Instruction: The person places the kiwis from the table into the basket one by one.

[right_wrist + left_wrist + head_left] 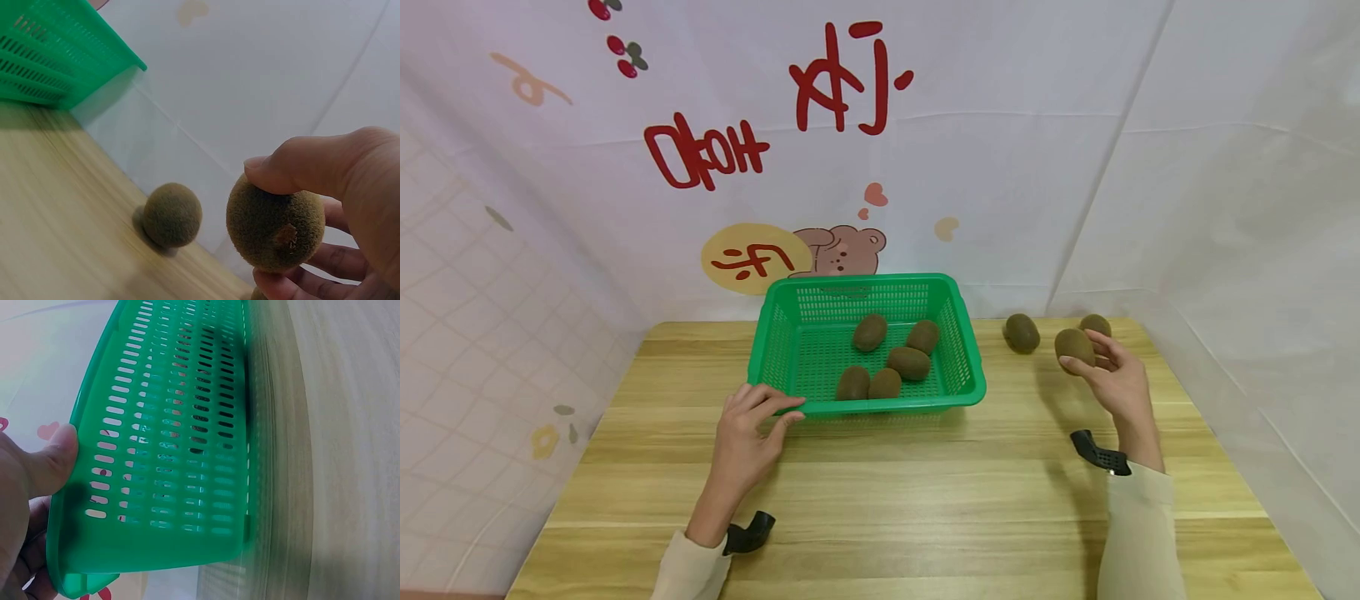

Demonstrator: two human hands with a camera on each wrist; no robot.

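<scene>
A green plastic basket (pixel 868 407) with slotted walls stands on the table, several brown kiwis (pixel 908 364) inside it. My left hand (pixel 748 429) pinches the basket's rim at its near left corner; in the left wrist view the thumb (pixel 57 456) lies on the outer side of that rim. Over at the right, my right hand (pixel 1116 375) grips a kiwi (pixel 1073 351) between thumb and fingers. The right wrist view shows this kiwi (pixel 275 224) held above the table, a bare spot on its fuzzy skin.
One loose kiwi (pixel 1022 332) lies on the wooden table (pixel 880 508) right of the basket. Another kiwi (pixel 1095 323) sits behind the held one, partly hidden. A white printed cloth (pixel 1000 150) hangs behind the table and along its sides.
</scene>
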